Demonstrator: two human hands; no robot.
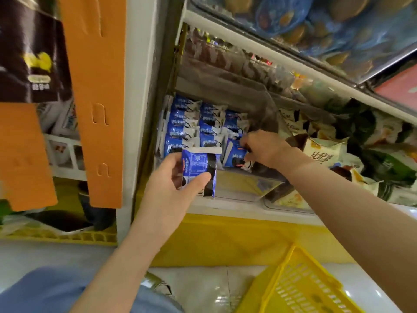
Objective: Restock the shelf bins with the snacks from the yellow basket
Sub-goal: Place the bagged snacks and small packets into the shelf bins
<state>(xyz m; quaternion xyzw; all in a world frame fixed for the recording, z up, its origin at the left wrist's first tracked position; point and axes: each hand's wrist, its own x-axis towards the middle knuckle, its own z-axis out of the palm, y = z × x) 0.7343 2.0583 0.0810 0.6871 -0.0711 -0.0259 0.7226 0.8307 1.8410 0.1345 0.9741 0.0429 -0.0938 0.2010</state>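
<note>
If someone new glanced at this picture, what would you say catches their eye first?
Most likely the two bare hands at the centre: the left hand holds up a blue snack packet, while the right hand sets another blue packet into the clear shelf bin, behind neat rows of blue packets. Next, the yellow basket at bottom right and the orange cardboard strip hanging at left.

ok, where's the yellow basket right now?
Head view, bottom right: the yellow basket sits on the floor below the shelf, under the right forearm, well apart from the left hand holding a blue packet.
</note>
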